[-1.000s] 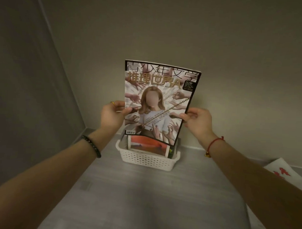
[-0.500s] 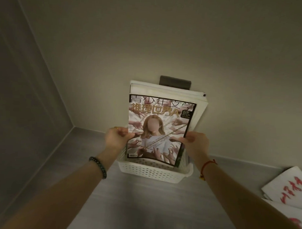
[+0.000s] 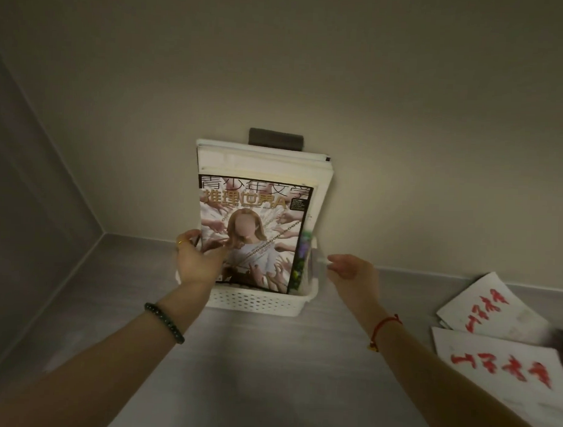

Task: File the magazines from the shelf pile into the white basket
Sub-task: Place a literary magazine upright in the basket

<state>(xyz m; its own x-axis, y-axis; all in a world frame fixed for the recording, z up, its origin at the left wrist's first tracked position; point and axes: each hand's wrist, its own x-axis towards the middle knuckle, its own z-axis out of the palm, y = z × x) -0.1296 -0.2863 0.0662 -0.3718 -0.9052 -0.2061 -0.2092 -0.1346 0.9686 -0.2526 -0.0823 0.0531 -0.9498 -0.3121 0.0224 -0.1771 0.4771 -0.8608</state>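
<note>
A magazine [image 3: 261, 219] with a figure and reaching hands on its cover stands upright at the front of the white basket [image 3: 258, 300]. My left hand [image 3: 197, 258] holds its left edge, thumb on the cover. Behind it, several taller white magazines [image 3: 266, 163] lean on the back wall inside the basket. My right hand [image 3: 351, 271] hovers just right of the basket, fingers apart, holding nothing. Two white magazines with red lettering [image 3: 489, 358] lie on the shelf at the far right.
The grey shelf [image 3: 252, 372] meets a side wall on the left and a beige back wall. A dark bracket [image 3: 275, 138] sits on the back wall above the basket. A dark object [image 3: 561, 339] shows at the right edge.
The magazine went down from mid-air into the front of the basket. My right hand let go of its right edge and drew away to the right. My left hand stayed on it.
</note>
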